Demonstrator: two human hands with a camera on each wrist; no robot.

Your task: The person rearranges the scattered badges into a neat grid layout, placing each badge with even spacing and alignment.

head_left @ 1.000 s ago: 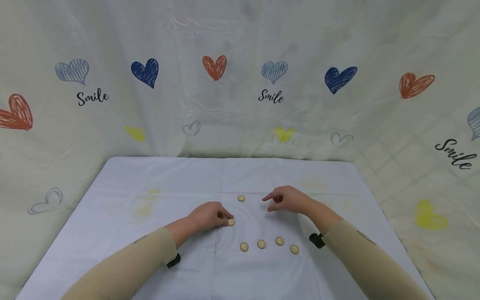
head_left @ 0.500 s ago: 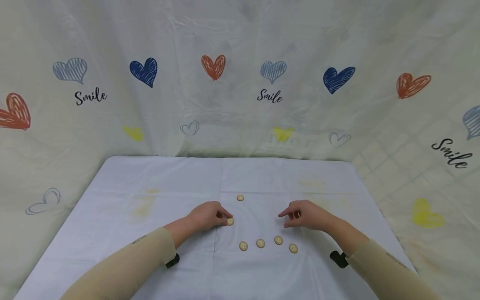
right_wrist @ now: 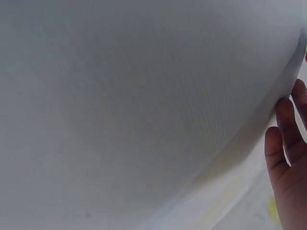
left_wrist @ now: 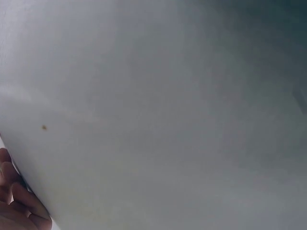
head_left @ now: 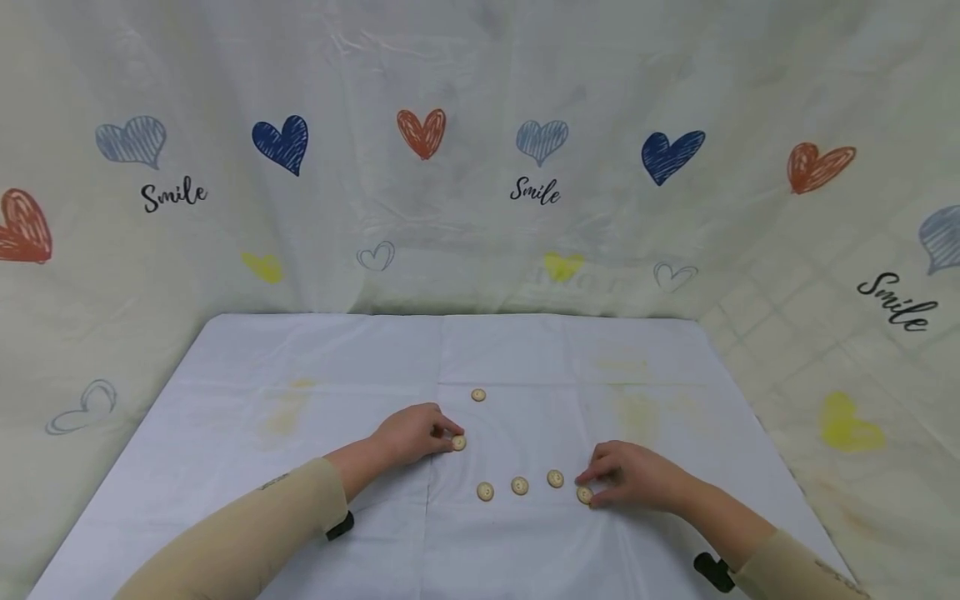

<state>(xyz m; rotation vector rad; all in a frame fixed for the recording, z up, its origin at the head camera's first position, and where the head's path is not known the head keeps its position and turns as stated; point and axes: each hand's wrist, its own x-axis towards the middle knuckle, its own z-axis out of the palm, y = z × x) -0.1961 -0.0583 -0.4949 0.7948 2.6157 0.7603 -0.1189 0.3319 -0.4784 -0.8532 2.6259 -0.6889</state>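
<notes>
- Step in hand, as I judge it: arranging 6 buttons on the worktop (head_left: 300, 367).
- The left hand (head_left: 408, 432) pinches a button (head_left: 458, 443).
- The right hand (head_left: 637, 482) pinches the end button (head_left: 584, 495) of a row of 4.
- Next move likely calls for sliding it without disturbing its neighbours.

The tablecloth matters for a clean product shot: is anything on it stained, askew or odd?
Yes: faint yellowish stains mark the tablecloth, one left, another right. The buttons lie flat and intact.
</notes>
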